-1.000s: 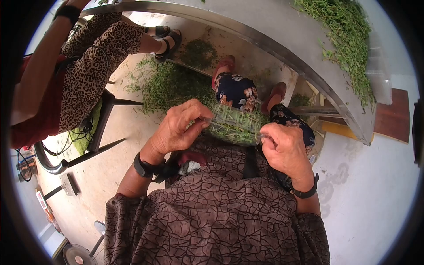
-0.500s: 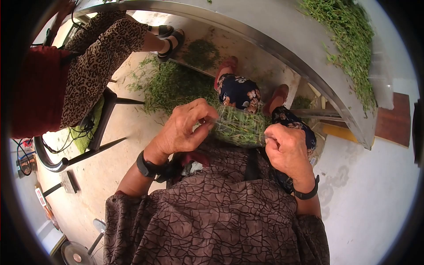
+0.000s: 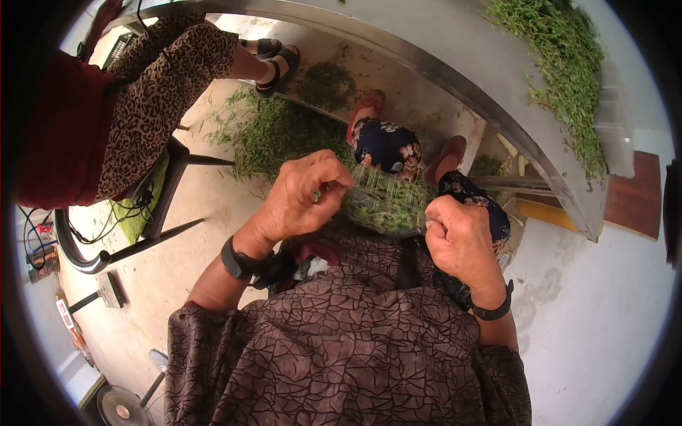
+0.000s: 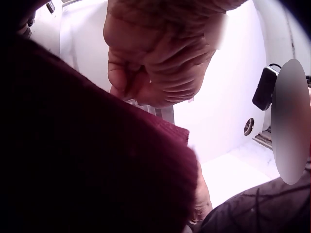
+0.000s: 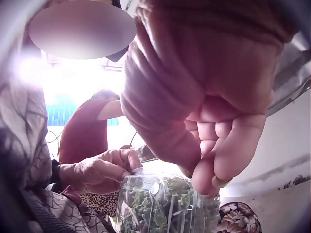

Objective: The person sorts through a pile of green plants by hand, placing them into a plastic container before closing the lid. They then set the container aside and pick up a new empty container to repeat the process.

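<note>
A clear plastic box [image 3: 387, 202] filled with green leafy sprigs lies over the lap in the head view. My left hand [image 3: 302, 195] pinches its left edge between thumb and forefinger. At the opposite edge, my right hand [image 3: 462, 234] pinches the plastic with thumb and curled fingers. From the right wrist, the ribbed box [image 5: 165, 204] shows its packed leaves, with the right fingertips [image 5: 209, 182] at its top rim. Dark red cloth [image 4: 112, 145] hides most of the box from the left wrist camera; the left hand [image 4: 160, 63] shows above it.
A metal table [image 3: 426, 42] curves across the front, bearing a heap of green sprigs [image 3: 561, 78]. More sprigs [image 3: 277, 138] are piled on the floor. Another person in leopard-print trousers [image 3: 163, 92] sits at the left, by a black-legged chair [image 3: 163, 192].
The left hand's fingers have shifted slightly at the box edge, while the right hand keeps its hold. The neighbouring person's arm has drawn back toward the table and their red top shows more.
</note>
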Available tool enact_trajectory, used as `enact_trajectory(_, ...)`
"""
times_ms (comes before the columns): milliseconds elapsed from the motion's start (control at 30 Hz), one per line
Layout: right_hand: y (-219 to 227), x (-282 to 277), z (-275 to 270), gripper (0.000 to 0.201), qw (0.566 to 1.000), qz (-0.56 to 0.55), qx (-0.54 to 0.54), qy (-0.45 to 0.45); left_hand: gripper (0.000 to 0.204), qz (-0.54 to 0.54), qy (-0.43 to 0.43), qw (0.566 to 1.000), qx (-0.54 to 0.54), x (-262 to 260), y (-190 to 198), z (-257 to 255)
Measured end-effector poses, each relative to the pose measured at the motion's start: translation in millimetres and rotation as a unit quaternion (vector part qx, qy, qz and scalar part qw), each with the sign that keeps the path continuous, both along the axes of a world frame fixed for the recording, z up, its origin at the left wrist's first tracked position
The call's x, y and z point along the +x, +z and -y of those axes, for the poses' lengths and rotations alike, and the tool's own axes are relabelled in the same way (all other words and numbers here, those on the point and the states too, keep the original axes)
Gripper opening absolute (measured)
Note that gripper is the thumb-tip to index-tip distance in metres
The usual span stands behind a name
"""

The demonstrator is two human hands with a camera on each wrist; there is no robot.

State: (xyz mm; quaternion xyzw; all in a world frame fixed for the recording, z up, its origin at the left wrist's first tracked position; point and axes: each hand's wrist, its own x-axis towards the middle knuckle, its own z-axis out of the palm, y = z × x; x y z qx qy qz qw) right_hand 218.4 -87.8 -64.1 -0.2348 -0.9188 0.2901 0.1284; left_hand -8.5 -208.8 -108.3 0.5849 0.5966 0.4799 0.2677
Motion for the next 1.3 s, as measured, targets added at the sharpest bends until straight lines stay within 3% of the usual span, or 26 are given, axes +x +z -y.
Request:
enact_trajectory(300, -7, -2, -1, 0.013, 0.998, 0.002, 0.059, -0.005, 0.018, -0.026, 0.02, 0.999, 0.005, 3, 0, 0)
enact_trajectory(400, -10, -3, -1, 0.015, 0.998, -0.042, 0.022, -0.034, 0.018, -0.016, 0.042, 0.999, 0.028, 3, -7, 2)
enact_trajectory(567, -4, -3, 1, 0.016, 0.987, -0.032, -0.141, -0.074, 0.019, -0.03, 0.048, 0.998, 0.04, 0, -9, 5)
enact_trajectory(767, -2, -1, -3, 0.018, 0.986, -0.026, -0.157, -0.053, 0.021, -0.036, 0.043, 0.998, 0.033, -1, -9, 4)
enact_trajectory(1300, 10, -3, -6, 0.009, 0.999, 0.011, -0.033, 0.009, 0.026, -0.05, 0.023, 0.998, 0.028, 4, -1, 1)
